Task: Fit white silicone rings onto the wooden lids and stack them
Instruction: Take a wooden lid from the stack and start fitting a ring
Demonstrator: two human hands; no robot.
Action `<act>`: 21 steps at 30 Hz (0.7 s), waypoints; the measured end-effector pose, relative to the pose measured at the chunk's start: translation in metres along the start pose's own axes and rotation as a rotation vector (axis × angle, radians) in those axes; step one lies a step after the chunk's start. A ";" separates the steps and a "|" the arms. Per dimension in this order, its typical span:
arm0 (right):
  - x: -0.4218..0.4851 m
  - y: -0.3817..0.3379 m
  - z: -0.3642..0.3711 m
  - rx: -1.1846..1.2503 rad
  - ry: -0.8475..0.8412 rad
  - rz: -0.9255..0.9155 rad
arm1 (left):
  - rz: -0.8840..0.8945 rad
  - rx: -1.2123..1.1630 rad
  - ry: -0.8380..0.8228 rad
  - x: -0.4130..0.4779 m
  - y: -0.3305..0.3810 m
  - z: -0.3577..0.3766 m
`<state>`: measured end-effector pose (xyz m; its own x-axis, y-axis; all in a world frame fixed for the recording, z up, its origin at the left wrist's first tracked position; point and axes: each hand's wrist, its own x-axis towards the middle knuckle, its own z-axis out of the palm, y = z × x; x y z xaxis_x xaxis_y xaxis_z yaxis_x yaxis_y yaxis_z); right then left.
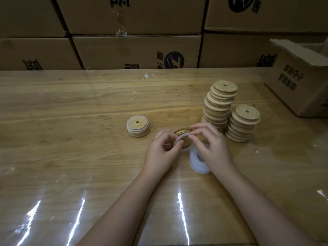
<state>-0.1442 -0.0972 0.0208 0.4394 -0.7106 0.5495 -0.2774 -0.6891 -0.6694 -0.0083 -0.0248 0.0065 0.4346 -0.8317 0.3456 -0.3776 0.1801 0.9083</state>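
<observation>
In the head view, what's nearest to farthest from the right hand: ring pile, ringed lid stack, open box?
1. White silicone ring pile, under the right hand.
2. Ringed lid stack, on the left.
3. Open cardboard box, far right.

My left hand (164,150) and right hand (211,146) cover most of the wooden lid (182,132) between them; I see only its far rim. Both pinch a white silicone ring (178,139), and only one arc of it shows. The pile of white rings (195,163) runs under my right palm, so I cannot count it. The foot of the tall lid stack (220,103) sits behind my right fingers. The right edge cuts off the open carton (301,82), and the bottom edge both forearms.
</observation>
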 end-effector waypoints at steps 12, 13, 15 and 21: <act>-0.001 0.007 0.002 0.097 0.080 0.071 | -0.058 -0.029 0.051 0.000 0.003 -0.001; 0.000 0.008 0.002 0.103 0.083 0.083 | -0.069 -0.041 0.051 0.000 0.003 -0.001; 0.000 0.009 0.002 0.115 0.084 0.103 | -0.085 -0.056 0.048 0.000 0.003 -0.002; -0.001 0.009 0.001 0.115 0.080 0.119 | -0.080 -0.044 0.053 0.000 0.005 -0.002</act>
<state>-0.1460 -0.1024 0.0136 0.3385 -0.7983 0.4982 -0.2220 -0.5822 -0.7821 -0.0083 -0.0223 0.0115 0.5048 -0.8155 0.2829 -0.3042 0.1386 0.9425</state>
